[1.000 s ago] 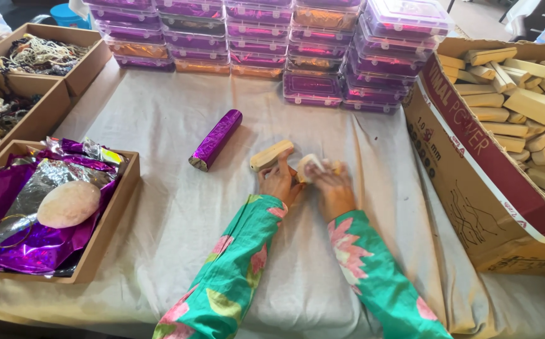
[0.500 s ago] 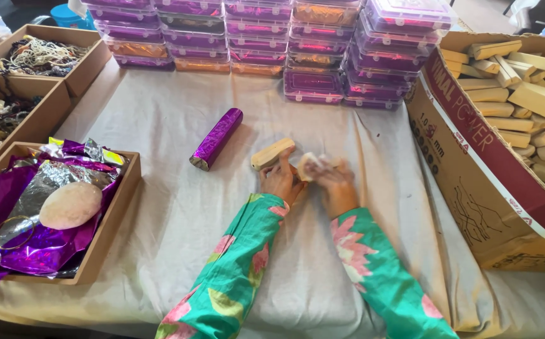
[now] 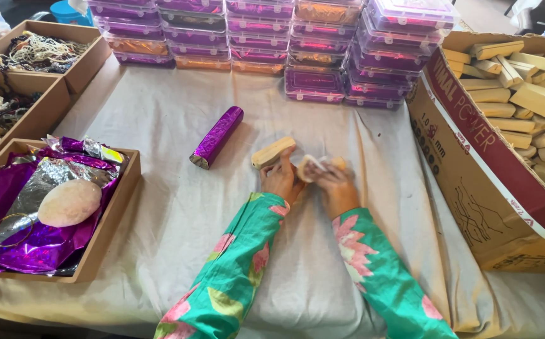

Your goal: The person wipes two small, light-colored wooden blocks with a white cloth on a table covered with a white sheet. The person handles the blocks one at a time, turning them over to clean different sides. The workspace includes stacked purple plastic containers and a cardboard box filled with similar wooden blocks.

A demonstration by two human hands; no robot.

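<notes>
Pinching the small pale block (image 3: pixel 313 167) between your left hand (image 3: pixel 280 181) and right hand (image 3: pixel 334 186), you hold something light and stiff; grip its long edges. Another wooden block (image 3: pixel 273 152) lies just beyond your left fingertips.

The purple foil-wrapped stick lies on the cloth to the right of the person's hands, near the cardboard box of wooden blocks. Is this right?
Not quite. In the head view the purple foil-wrapped stick lies left of the hands, left hand and right hand; the cardboard box is on the right.
</notes>
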